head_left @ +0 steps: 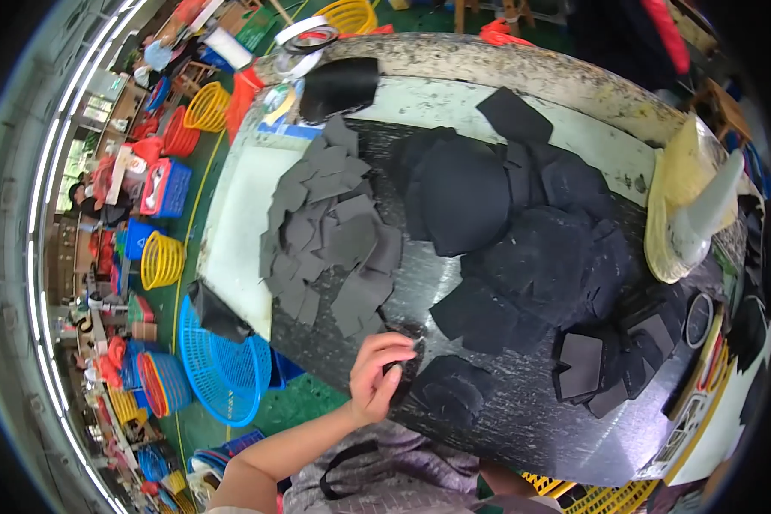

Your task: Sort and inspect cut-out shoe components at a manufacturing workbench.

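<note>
Curling in at lower centre, the left hand (377,377) bends its fingers towards the thumb, and whether they pinch anything, one can't tell! A careless sweep could scatter the loosely overlapped grey pieces (343,240) just above the fingertips, or knock the uneven small black stack (451,390) near their right.

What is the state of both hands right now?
Left hand: partly curled; whether it grips anything cannot be told.
Right hand: not in view.
</note>
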Demonstrator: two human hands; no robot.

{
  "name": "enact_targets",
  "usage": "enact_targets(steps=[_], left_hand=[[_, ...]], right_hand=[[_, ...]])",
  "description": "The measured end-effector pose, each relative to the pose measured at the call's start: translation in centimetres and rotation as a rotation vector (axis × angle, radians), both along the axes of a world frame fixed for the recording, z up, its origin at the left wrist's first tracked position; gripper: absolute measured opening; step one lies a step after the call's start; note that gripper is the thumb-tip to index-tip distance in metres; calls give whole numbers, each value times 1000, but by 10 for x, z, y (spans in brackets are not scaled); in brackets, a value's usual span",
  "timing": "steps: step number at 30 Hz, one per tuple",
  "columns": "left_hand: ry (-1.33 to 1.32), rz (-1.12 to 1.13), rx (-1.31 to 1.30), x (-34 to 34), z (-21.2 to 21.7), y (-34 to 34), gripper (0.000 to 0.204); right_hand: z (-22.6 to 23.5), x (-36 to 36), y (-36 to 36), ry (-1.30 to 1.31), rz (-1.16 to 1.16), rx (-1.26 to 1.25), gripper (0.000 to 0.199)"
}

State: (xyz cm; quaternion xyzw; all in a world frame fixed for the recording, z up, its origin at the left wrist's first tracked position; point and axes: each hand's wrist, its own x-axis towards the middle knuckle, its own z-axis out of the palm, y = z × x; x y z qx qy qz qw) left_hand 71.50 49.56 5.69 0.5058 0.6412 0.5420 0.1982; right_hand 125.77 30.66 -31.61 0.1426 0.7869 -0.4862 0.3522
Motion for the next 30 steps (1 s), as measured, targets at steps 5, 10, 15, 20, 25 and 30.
enact_targets(steps=[5,10,15,20,25,30], left_hand=[[270,45,-81,-1,5,8,20],[644,411,-345,-62,7,15,60],[565,156,-272,-90,9,30,59],[760,116,74,-78,48,85,62],[753,-32,-218,-166,-1,51,41],[954,-508,-64,-163,11,113,46]], right_hand=[[-18,-3,70,68,13,148,48],[-47,-44,126,150,-88,357,46],[-65,-29,186,108,-274,635,44],[252,-150,168,-260,-37,255,40],[430,-293,200,709,-187,52,29],[421,-442,283,1119,-193,1059,44]])
